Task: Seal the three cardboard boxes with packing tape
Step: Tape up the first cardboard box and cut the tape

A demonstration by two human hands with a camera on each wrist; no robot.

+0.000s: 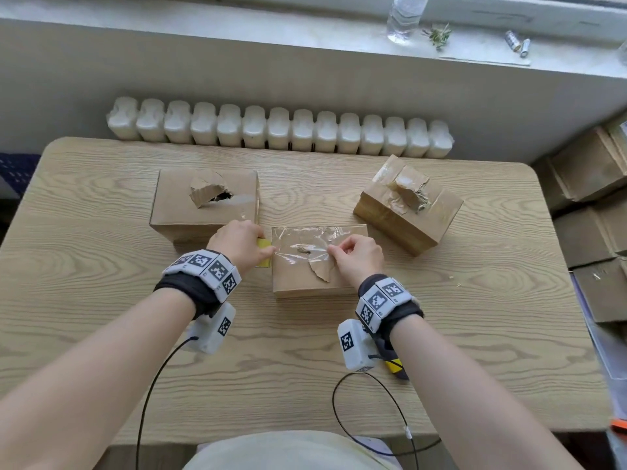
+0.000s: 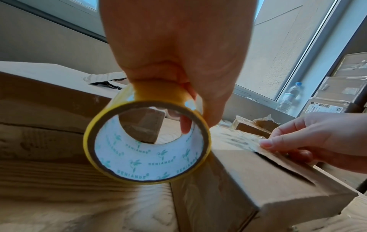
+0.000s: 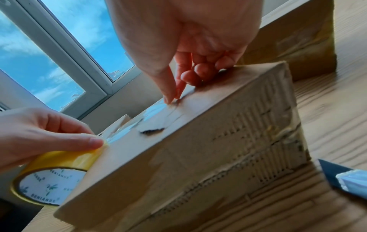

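Three cardboard boxes stand on the wooden table [image 1: 101, 317]: a left box [image 1: 190, 212] with a torn hole, a middle box [image 1: 305, 283] with a torn flap, and a right box [image 1: 417, 218] with crumpled old tape. My left hand [image 1: 252, 245] grips the yellow tape roll [image 2: 147, 141] at the middle box's left edge, thumb on the outside and a finger inside the core. A clear tape strip [image 1: 302, 249] runs from the roll across the box top. My right hand [image 3: 172, 96] pinches the strip's end against the top, its other fingers curled.
A black and yellow utility knife [image 1: 395, 364] lies on the table under my right wrist. A white radiator [image 1: 281, 134] runs behind the table's far edge, below a windowsill holding a plastic bottle [image 1: 405, 18]. Stacked cardboard boxes [image 1: 590, 184] stand to the right.
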